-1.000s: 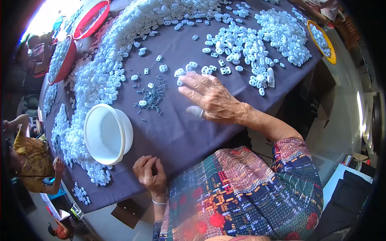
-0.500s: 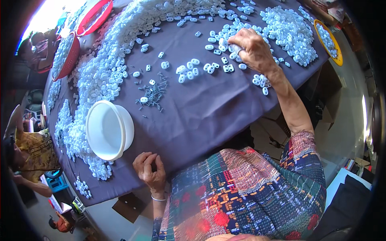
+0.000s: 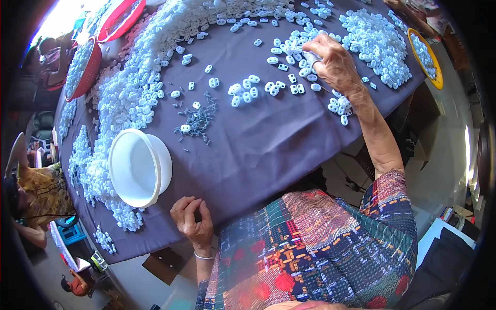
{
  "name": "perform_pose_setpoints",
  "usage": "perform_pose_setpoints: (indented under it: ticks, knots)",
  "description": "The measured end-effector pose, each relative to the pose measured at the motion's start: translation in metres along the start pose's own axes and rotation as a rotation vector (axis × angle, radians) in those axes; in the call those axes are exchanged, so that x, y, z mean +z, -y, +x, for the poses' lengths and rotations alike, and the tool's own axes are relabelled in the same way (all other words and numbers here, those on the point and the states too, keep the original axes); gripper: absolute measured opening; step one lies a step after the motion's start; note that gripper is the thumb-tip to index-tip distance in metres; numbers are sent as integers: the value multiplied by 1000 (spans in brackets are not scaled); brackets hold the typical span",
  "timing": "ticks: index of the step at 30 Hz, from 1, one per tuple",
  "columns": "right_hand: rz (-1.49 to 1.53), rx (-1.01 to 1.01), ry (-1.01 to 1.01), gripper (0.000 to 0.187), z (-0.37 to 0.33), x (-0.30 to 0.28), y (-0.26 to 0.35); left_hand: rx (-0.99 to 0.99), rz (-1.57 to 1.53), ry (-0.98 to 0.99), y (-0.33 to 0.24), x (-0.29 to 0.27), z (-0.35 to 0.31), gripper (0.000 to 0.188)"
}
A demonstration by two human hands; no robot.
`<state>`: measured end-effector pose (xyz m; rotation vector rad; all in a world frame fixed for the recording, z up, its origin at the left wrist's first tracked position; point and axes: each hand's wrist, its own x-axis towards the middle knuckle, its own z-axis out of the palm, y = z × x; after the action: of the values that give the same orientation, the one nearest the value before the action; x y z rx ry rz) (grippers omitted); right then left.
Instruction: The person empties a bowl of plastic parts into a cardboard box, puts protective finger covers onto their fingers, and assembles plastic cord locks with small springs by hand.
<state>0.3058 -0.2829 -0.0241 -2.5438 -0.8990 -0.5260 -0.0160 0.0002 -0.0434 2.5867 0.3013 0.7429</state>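
My right hand [image 3: 333, 63] reaches over a loose cluster of small white plastic pieces [image 3: 276, 51], each with two holes. Its fingers are bent together and point down among the pieces. A whitish patch shows at the fingertips, but whatever they grip is hidden. At the near table edge rests my left hand [image 3: 192, 222], a bracelet on its wrist. Those fingers curl in loosely, with nothing visible in them. Beyond it stands a white plastic tub [image 3: 164, 164]. Small dark metal pins [image 3: 199, 122] lie scattered in the middle, near several separate white pieces [image 3: 243, 92].
A long heap of white pieces [image 3: 132, 95] curves along the left and far side of the dark tablecloth [image 3: 243, 150]. Another heap [image 3: 374, 46] lies at the far right, beside a yellow tray [image 3: 435, 70]. Red baskets [image 3: 85, 77] stand far left. Other people sit around the table.
My right hand has shifted slightly right over the cluster, while the view has moved a little. My left hand stays at the table edge.
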Motion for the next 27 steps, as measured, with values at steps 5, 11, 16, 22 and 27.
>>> perform_pose_setpoints:
  ticks: [5,11,16,22,27]
  knots:
    - [88,-112,132,22,5,22,26,-9,6,11,-2,1,2,11]
    - [343,-82,56,17,6,1,27,-17,11,15,0,0,1,11]
    - [57,-140,62,27,-13,19,27,-9,-5,15,-3,3,2,11]
    - [-135,-69,174,16,-18,35,97,8,-1,16,2,0,-3,10]
    - [-36,-35,-40,18,-41,18,103,27,14,14,3,1,-4,9]
